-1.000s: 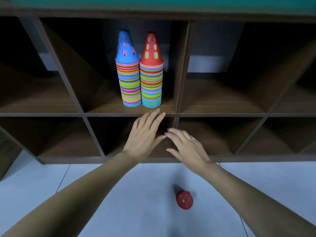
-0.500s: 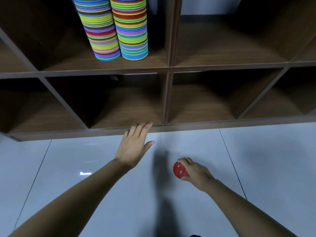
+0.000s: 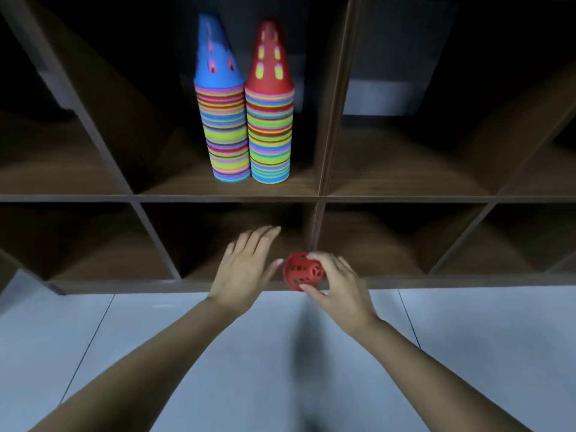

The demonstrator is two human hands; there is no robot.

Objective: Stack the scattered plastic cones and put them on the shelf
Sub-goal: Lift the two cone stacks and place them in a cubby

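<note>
My right hand (image 3: 338, 283) grips a single red perforated cone (image 3: 300, 271), holding it in front of the shelf's bottom row with its open base turned left. My left hand (image 3: 249, 266) hovers just left of the cone with straight fingers and holds nothing. In the upper middle compartment of the dark wooden shelf (image 3: 321, 198) stand two tall multicoloured cone stacks side by side: one topped by a blue cone (image 3: 223, 120), the other by a red cone (image 3: 270, 120).
The shelf has several open compartments on either side and below the stacks. Pale grey floor tiles (image 3: 483, 353) spread out in front of the shelf under my arms.
My right hand went down to the red cone on the floor, gripped it and lifted it to the shelf's bottom row. My left hand stayed beside it, and the view tilted down then back up.
</note>
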